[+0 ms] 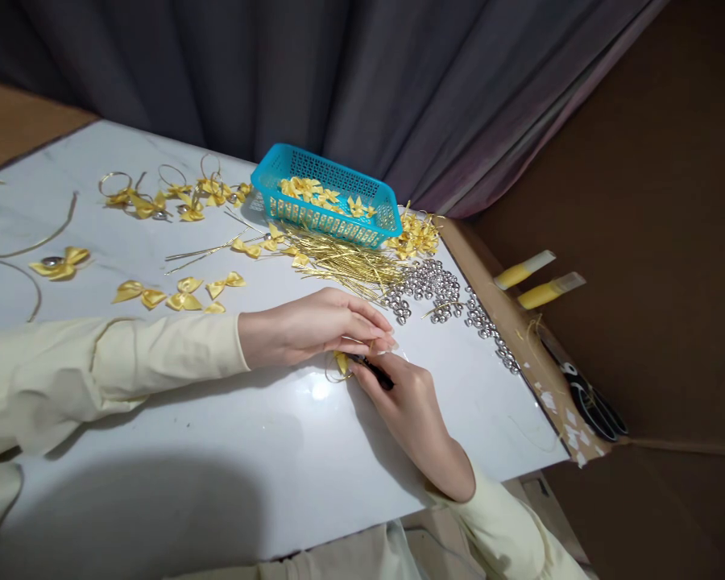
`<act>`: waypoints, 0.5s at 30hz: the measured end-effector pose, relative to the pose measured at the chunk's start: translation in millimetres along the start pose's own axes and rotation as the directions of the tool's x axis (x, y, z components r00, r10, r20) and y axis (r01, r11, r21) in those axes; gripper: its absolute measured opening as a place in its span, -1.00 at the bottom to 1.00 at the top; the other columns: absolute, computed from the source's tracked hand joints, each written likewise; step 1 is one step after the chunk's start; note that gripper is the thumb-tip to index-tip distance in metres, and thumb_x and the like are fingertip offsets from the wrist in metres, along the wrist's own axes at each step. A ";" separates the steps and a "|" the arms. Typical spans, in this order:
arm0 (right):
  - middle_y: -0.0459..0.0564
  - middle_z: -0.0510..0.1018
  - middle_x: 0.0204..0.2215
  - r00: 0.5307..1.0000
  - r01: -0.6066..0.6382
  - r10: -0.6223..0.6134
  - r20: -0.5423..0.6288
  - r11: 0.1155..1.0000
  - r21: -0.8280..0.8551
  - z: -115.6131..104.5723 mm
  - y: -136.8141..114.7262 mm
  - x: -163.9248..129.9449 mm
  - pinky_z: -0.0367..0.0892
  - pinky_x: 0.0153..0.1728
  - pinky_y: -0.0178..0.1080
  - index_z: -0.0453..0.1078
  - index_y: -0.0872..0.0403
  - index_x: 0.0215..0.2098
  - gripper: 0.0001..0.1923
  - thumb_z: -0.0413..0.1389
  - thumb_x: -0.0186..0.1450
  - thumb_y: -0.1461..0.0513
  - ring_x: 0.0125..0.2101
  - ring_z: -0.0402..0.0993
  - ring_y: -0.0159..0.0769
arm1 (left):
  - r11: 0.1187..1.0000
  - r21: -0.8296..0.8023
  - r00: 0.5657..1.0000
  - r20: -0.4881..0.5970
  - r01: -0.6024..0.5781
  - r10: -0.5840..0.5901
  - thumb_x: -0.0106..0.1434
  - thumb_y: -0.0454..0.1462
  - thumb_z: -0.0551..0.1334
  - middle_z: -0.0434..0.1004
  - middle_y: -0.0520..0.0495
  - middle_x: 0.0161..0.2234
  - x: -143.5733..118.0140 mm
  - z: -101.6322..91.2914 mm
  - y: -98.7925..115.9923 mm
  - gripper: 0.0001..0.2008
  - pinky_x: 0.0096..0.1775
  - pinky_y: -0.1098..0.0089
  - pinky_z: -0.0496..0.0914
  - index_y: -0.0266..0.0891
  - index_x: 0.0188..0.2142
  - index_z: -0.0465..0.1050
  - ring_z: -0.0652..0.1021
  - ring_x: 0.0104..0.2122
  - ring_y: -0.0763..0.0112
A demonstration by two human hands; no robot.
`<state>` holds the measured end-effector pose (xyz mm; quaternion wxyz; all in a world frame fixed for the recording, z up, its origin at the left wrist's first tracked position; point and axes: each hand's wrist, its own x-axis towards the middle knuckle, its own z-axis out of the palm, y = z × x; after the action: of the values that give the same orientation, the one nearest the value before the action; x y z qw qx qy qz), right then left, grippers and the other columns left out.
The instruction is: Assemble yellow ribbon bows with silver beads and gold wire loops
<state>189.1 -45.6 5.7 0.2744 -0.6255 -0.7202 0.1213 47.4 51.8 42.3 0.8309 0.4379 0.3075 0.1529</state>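
The white tabletop [459, 419] is brightly lit, while the curtain [229, 80] and the brown surface [652, 185] at right sink into dimness. Light appears to come from overhead, its source out of view; a small white glare [320, 391] burns on the glossy top just below the hands. Soft shadows lie under the left sleeve [169, 354] and beside the right hand [408, 399], and a broad, rounded one darkens the lower left. Fine detail at the fingertips [387, 345] smears slightly. Toward the left edge, shapes look stretched.
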 end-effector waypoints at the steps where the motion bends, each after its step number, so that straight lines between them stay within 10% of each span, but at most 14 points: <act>1: -0.04 0.51 -0.57 1.000 -0.004 0.004 0.003 1.000 0.000 -0.1 0.3 -0.1 0.20 -0.55 -0.39 0.42 0.15 -0.39 -0.79 0.00 0.30 0.22 -0.61 0.35 -0.39 | 1.000 0.000 1.000 -0.001 0.002 -0.002 0.09 -0.47 0.25 0.57 -0.13 -0.37 0.0 0.0 0.2 -0.90 -0.16 0.43 0.39 -0.38 -0.37 0.50 0.56 -0.30 0.42; 9: -0.03 0.53 -0.55 1.000 -0.005 0.005 0.018 1.000 0.012 0.0 1.8 -1.7 0.20 -0.53 -0.39 0.47 0.19 -0.36 -0.78 0.02 0.29 0.23 -0.61 0.33 -0.41 | 0.999 0.049 1.000 -0.004 -0.014 0.014 0.07 -0.46 0.25 0.57 -0.10 -0.36 -1.3 2.2 2.5 -0.90 -0.17 0.45 0.37 -0.35 -0.37 0.51 0.55 -0.29 0.43; 15: -0.05 0.49 -0.59 1.000 -0.029 0.029 -0.009 0.996 -0.079 -29.7 4.6 -14.8 0.19 -0.59 -0.39 0.48 0.15 -0.33 -0.71 0.04 0.29 0.12 -0.64 0.32 -0.42 | 0.879 0.405 0.954 -0.044 -0.253 0.295 0.09 -0.38 0.25 0.58 -0.09 -0.33 5.0 -27.9 30.6 -0.91 -0.16 0.36 0.36 -0.29 -0.38 0.53 0.53 -0.26 0.33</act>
<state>210.1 -64.1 24.1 0.2505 -0.6468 -0.7142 0.0940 33.7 89.5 53.6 0.6781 0.6269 0.3097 0.2264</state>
